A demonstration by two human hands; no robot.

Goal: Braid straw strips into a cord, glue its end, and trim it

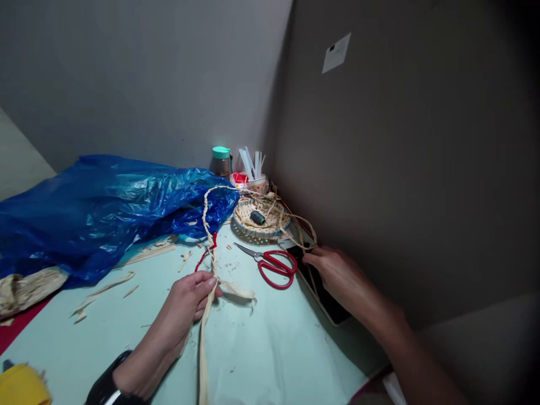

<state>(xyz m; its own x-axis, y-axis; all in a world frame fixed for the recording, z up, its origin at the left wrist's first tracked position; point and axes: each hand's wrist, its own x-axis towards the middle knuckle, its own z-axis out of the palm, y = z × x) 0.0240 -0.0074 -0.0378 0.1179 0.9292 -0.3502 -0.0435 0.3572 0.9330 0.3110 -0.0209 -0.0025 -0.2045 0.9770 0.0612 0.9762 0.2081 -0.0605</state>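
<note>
The left hand [189, 298] has its grip closed on the lower end of a pale braid [205, 211], thumb and fingers pinching it just above the surface [261, 349]. From that pinch one flat loose strip [204, 349] hangs straight down toward the near edge, and a shorter strip [237, 290] sticks out to the right. Above the grip the braid climbs, bends over in front of the blue bag [113, 197] and runs right, above a round basket [253, 233] holding a dark spool [257, 217]; its course among the strands there is hard to follow. A red string [215, 241] lies against the braid, a little above the left fingers. The right hand [333, 270] is at a loop of cord beside the basket, fingertips at its near end, over a flat black device [333, 304]; whether its grip is closed on the loop, I cannot tell. Red-handled scissors [261, 257] lie open between the hands, their handles near the device.
</note>
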